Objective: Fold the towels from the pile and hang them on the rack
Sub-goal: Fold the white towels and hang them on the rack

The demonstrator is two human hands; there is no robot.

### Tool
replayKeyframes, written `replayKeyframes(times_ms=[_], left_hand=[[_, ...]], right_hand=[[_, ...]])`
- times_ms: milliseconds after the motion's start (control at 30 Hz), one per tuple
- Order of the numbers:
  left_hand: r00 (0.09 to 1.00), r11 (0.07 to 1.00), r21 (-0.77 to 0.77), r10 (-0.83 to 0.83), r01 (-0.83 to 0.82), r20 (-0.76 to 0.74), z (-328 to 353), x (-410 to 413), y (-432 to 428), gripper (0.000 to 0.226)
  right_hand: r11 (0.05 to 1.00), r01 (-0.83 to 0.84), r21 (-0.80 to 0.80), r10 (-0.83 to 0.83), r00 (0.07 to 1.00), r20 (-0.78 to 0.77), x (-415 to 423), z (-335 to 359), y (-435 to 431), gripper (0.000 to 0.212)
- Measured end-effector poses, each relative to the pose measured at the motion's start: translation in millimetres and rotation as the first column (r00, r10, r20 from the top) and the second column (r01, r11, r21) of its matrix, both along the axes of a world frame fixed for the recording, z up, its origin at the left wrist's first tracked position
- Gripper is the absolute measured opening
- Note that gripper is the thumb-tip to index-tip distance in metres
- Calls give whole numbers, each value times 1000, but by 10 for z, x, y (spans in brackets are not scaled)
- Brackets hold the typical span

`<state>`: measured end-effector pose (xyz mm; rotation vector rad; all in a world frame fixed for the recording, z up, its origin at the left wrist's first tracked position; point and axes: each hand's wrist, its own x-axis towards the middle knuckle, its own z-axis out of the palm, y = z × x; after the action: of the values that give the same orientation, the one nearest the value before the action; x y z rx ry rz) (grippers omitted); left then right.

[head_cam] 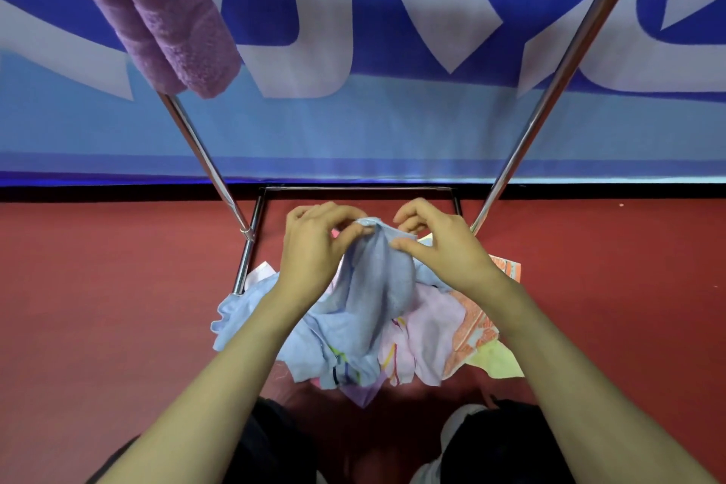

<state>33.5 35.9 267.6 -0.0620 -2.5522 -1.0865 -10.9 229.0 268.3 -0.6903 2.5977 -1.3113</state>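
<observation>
A light blue towel [377, 279] hangs bunched between my hands above the pile of towels [432, 330] on the red floor. My left hand [314, 244] pinches its top edge on the left. My right hand [440, 240] pinches the same edge on the right, thumb against the cloth. The pile holds blue, pink, orange-patterned and pale yellow towels. A folded purple towel [165, 12] hangs over the left bar of the metal rack [569, 63].
The rack's two chrome bars slant down to a low frame [357, 189] on the floor just beyond my hands. A blue and white banner [353, 122] covers the wall behind. My dark trousers and a white shoe [455, 424] show at the bottom.
</observation>
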Motion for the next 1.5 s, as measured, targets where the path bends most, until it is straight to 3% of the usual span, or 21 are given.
replayKeyframes(times_ms=[133, 367, 467, 633, 767, 867, 933, 1100, 1500], left_hand=[[994, 984, 149, 105, -99, -37, 101, -3, -75, 6], [974, 970, 86, 226, -226, 5, -7, -33, -306, 9], [973, 961, 175, 194, -214, 124, -49, -12, -243, 34], [973, 955, 288, 8, -76, 229, -42, 5, 9, 19], [958, 908, 400, 7, -126, 285, -74, -8, 66, 13], [949, 865, 484, -29, -133, 313, -101, -6, 115, 14], [942, 862, 489, -48, -129, 333, -123, 18, 159, 13], [937, 850, 518, -94, -101, 336, -104, 51, 229, 6], [953, 823, 564, -120, -62, 279, -37, 67, 247, 10]], right_hand=[[985, 43, 167, -37, 999, -38, -48, -97, 41, 9], [977, 154, 150, -132, 981, -143, -120, -80, 134, 10], [985, 128, 114, -128, 992, -8, -78, -26, 103, 20], [983, 166, -76, -134, 940, 313, -37, 49, 11, 11], [946, 239, -219, -94, 850, 518, -28, 94, 14, 15], [980, 176, -87, -137, 930, 342, -3, 100, -3, 20], [985, 169, -16, -161, 961, 226, 25, 120, -35, 10], [982, 190, -19, -191, 981, -29, 15, 121, -80, 6], [976, 207, -64, -210, 977, -45, 22, 123, -136, 19]])
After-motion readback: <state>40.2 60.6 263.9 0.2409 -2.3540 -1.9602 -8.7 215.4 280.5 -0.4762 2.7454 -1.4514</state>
